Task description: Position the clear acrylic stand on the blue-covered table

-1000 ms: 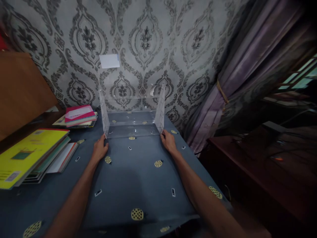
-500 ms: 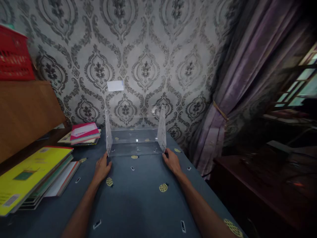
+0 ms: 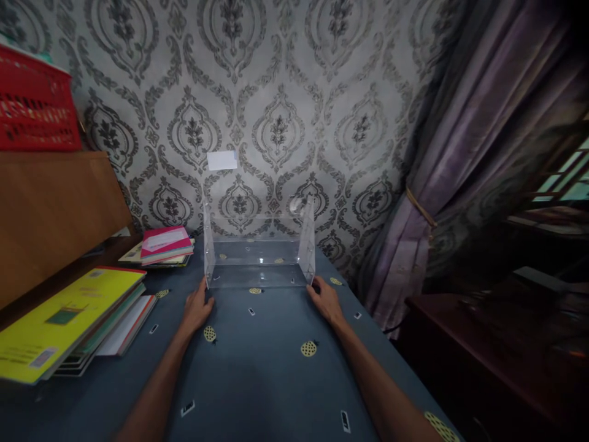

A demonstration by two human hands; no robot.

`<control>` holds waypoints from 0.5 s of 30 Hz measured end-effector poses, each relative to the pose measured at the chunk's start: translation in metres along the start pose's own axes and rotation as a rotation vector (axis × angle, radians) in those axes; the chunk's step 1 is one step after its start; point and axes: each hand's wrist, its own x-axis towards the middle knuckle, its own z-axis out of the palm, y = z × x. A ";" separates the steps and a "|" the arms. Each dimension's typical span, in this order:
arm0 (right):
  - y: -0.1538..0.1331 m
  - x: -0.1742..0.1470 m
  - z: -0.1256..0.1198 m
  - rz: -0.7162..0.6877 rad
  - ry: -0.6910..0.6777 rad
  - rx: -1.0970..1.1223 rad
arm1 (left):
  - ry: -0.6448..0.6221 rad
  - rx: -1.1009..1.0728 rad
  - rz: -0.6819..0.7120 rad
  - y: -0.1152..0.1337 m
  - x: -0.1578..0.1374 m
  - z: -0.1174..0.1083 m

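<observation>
Head view. Landmark: clear acrylic open-fronted rack with two upright side panels (image 3: 260,258). It stands upright on the dark blue tablecloth with yellow dotted motifs (image 3: 262,380), its back close to the grey damask-patterned wallpaper (image 3: 276,92); whether it touches the wall cannot be told.

Left hand (image 3: 197,309): lies palm down on the cloth at the rack's front left corner, fingers loosely spread and extended, fingertips touching or just beside the base of the left side panel. Not clamped on anything.

Right hand (image 3: 326,301): lies on the cloth at the rack's front right corner, fingers apart and extended, fingertips at the foot of the right side panel. Exact contact is too dim to tell. Nothing gripped.

Left of the rack, near its back corner: small stack of thin books with a pink cover on top (image 3: 163,244). Further left and nearer the camera: a larger stack of exercise books topped by a yellow cover (image 3: 64,316), well apart from the rack.

Behind those stacks, far left of the rack: brown wooden board or cabinet side (image 3: 50,209), with a red plastic slotted basket (image 3: 34,104) on top.

Above the rack, on the wallpaper: small white rectangular paper patch (image 3: 221,160).

Right of the rack: purple curtain gathered by a tie-back (image 3: 442,178), then a dark wooden surface (image 3: 483,344) lower down; detail there is lost in shadow.
</observation>
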 end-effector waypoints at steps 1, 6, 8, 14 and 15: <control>0.000 0.000 0.000 -0.002 0.007 0.012 | 0.007 -0.017 0.010 -0.001 0.000 0.000; 0.000 0.000 0.000 -0.002 0.040 0.043 | 0.025 -0.104 0.035 -0.005 0.001 -0.003; 0.000 0.000 0.000 -0.002 0.047 0.054 | 0.018 -0.148 0.032 -0.006 0.002 -0.005; 0.005 0.001 0.002 0.011 0.067 0.067 | -0.001 -0.165 0.031 -0.004 0.003 -0.009; 0.006 0.001 0.003 0.017 0.069 0.064 | -0.004 -0.153 0.040 -0.004 0.003 -0.009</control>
